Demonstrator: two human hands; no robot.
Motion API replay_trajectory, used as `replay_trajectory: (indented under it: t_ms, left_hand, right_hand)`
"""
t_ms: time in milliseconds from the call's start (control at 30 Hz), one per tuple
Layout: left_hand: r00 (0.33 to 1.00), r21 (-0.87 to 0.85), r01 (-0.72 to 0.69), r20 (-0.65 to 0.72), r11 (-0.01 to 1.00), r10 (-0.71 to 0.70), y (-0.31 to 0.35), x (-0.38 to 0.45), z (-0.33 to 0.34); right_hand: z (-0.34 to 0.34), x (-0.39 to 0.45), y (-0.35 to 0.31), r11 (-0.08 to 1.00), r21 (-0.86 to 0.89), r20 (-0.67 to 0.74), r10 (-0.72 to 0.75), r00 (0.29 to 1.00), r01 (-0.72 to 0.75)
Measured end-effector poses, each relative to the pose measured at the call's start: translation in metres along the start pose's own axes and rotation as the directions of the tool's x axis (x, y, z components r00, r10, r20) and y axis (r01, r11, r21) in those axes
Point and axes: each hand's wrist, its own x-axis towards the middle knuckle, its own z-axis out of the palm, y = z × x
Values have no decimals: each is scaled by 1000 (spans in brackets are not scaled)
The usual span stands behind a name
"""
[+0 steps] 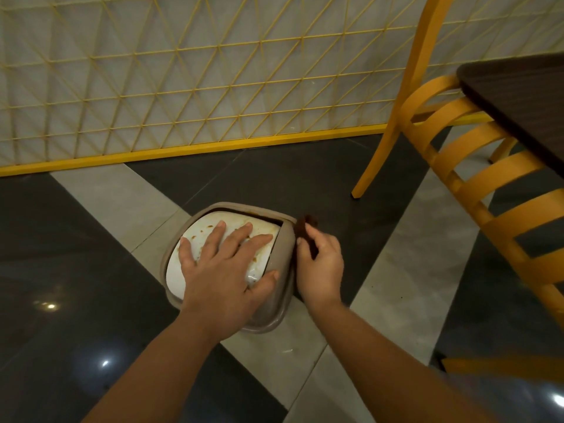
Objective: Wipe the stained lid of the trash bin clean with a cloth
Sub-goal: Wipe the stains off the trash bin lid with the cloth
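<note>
L hand (224, 267) flat on lid (183, 270); R hand (320, 267) pinches cloth (305, 227).

White lid (183, 270), brown stains, taupe rim (282, 254).
Dark brown cloth (305, 228); yellow chair (457, 166) and lattice screen (183, 71); black-and-grey floor tiles (91, 203).

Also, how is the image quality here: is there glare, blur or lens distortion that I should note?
In the head view, bright lamp glare spots sit on the glossy dark floor tiles; the brown cloth in the right hand is motion-blurred; the wide lens bends the yellow lattice screen and the yellow chair; the left hand on the stained white lid is sharp.
</note>
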Motion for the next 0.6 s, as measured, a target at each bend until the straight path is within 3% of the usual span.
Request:
replay_trajectory:
  t_ms: [167, 267, 433, 500, 600]
  left_hand:
    - [1000, -4, -8, 1, 1000, 8, 0, -1, 0]
    - [1000, 13, -19, 14, 1000, 18, -2, -1, 0]
    - [1000, 13, -5, 16, 1000, 5, -1, -1, 0]
    - [1000, 6, 1, 4, 1000, -1, 0, 0, 0]
    - [1000, -9, -3, -7, 1000, 3, 1, 0, 0]
  right_hand:
    - [-15, -98, 37, 993, 110, 137, -56, 989, 41]
    - [-15, -74, 32, 995, 93, 138, -40, 990, 27]
    - [-1, 12, 2, 998, 52, -21, 41, 999, -39]
    - [1, -4, 4, 998, 56, -19, 18, 1000, -17]
    - [-13, -64, 25, 994, 60, 97, -96, 991, 90]
